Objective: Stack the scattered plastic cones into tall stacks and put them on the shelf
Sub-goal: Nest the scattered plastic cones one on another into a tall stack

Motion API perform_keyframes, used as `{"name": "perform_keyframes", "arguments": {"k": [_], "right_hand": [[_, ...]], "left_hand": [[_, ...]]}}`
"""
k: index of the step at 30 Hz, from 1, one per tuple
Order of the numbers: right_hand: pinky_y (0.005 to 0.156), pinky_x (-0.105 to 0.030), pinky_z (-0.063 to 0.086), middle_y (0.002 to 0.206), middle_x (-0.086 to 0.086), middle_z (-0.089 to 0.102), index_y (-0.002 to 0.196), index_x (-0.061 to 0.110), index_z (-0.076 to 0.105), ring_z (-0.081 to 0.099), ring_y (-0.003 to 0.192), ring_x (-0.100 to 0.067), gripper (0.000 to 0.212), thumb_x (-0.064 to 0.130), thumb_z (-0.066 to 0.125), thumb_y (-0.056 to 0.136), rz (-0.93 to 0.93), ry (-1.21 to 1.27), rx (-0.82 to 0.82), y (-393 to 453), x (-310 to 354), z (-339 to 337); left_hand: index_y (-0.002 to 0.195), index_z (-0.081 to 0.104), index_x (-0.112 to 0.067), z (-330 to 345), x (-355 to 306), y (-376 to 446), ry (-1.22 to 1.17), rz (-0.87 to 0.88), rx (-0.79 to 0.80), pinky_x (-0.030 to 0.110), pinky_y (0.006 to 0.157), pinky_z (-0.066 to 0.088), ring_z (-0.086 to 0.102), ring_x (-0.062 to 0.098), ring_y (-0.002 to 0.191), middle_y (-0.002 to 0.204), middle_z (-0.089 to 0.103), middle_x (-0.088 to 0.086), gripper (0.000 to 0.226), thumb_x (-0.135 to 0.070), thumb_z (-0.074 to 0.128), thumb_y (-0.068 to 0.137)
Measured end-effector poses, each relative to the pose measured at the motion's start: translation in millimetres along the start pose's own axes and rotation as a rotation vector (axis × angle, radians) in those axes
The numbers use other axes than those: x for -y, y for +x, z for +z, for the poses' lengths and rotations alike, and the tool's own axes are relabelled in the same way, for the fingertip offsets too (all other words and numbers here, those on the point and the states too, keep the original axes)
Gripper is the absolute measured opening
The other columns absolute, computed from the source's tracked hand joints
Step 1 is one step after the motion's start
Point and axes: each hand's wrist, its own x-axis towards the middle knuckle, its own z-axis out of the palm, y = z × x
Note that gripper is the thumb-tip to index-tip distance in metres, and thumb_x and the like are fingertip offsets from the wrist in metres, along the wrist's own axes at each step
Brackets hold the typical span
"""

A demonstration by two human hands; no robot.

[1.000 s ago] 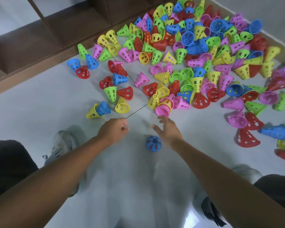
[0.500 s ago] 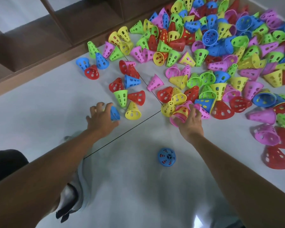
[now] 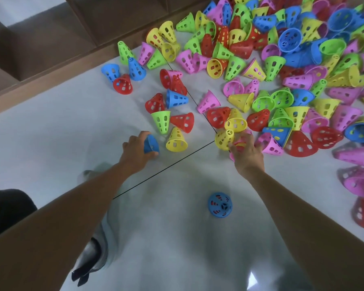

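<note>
My left hand [image 3: 138, 151] now curls round a small blue perforated plastic cone [image 3: 150, 144] on the white floor [image 3: 51, 133], lifted a little compared with half a second ago, when my fingers only covered it. Right of it, my right hand [image 3: 247, 153] has closed over the pink and yellow nested cones [image 3: 239, 143] at the near edge of the scattered pile of coloured cones [image 3: 282, 70]. The upright blue cone [image 3: 220, 204] stays near me, untouched. The brown wooden shelf [image 3: 51, 38] stands far left.
</note>
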Motion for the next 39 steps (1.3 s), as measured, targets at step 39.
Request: {"name": "perform_keyframes", "arguments": {"k": [39], "right_hand": [[0.086, -0.045, 0.060, 0.105, -0.010, 0.066, 0.115, 0.003, 0.064, 0.068, 0.094, -0.026, 0.060, 0.053, 0.072, 0.084, 0.162, 0.580, 0.150, -110, -30, -88]], "left_hand": [[0.113, 0.064, -0.020, 34, -150, -159, -0.052, 0.119, 0.420, 0.033, 0.082, 0.054, 0.064, 0.019, 0.092, 0.098, 0.064, -0.003, 0.057, -0.062, 0.076, 0.077]]}}
